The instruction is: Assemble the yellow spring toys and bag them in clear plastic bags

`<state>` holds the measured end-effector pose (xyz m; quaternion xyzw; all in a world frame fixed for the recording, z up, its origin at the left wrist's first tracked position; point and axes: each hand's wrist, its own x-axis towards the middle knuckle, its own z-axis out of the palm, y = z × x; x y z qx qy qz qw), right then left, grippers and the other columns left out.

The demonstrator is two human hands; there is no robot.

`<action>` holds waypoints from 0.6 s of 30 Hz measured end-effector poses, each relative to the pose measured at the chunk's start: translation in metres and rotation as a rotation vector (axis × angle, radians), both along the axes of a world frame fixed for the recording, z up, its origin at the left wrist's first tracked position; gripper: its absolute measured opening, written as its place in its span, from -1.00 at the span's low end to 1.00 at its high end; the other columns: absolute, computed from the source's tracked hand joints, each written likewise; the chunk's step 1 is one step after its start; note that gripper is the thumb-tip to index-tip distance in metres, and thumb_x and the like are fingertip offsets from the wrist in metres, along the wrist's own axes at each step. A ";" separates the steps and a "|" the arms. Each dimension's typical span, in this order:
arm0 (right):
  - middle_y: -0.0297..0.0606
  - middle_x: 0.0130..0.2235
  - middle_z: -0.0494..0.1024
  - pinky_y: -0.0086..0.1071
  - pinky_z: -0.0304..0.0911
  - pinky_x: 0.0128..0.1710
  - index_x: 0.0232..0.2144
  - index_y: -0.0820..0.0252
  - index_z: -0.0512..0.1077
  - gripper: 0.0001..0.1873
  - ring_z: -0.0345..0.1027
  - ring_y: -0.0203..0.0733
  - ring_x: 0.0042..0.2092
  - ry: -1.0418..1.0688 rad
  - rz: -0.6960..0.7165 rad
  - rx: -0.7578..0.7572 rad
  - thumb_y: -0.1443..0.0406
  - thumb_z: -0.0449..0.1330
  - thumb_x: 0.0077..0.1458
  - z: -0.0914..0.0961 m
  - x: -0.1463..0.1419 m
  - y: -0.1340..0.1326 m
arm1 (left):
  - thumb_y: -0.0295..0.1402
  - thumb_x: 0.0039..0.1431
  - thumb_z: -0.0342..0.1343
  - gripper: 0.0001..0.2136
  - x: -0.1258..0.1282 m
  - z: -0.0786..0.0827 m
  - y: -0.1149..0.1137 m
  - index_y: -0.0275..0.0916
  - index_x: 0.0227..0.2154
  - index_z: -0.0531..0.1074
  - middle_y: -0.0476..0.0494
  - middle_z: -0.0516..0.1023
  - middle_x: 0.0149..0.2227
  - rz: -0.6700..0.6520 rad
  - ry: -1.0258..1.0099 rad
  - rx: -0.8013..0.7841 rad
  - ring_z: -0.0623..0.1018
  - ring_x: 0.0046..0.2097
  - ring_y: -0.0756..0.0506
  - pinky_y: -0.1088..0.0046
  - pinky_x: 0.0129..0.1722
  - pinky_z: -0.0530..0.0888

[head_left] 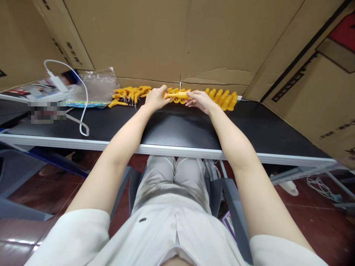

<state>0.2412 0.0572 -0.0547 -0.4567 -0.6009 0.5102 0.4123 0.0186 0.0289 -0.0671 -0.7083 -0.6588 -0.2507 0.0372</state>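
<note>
Head view: you sit at the black worktop (180,129), both forearms stretched to its far edge.
Left hand (156,98): your fingers are closed around the left end of 1 yellow plastic piece (177,95).
Right hand (199,100): your fingertips pinch the right end of the same piece.
Yellow plastic piece: held level between your 2 hands, just above the worktop, close to the cardboard wall (166,37).
Loose heap (130,94): more yellow pieces lie jumbled just left of your left hand, with small metal springs (129,100) along the near side.
Ordered row (223,99): yellow pieces lie side by side just right of your right hand.
Far left: a clear plastic bag (95,87) and a white cable (83,103).
</note>
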 end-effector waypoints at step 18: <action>-0.31 -0.55 0.55 -0.41 0.48 -0.40 -0.20 0.16 0.54 -0.35 0.52 -0.22 -0.51 -0.065 -0.038 0.030 -0.30 0.37 0.24 -0.007 -0.003 0.008 | -0.14 0.32 0.20 -0.54 -0.002 -0.003 0.003 -0.08 0.23 0.55 -0.25 0.73 0.04 -0.026 -0.011 0.025 0.62 0.17 -0.38 0.20 0.12 0.49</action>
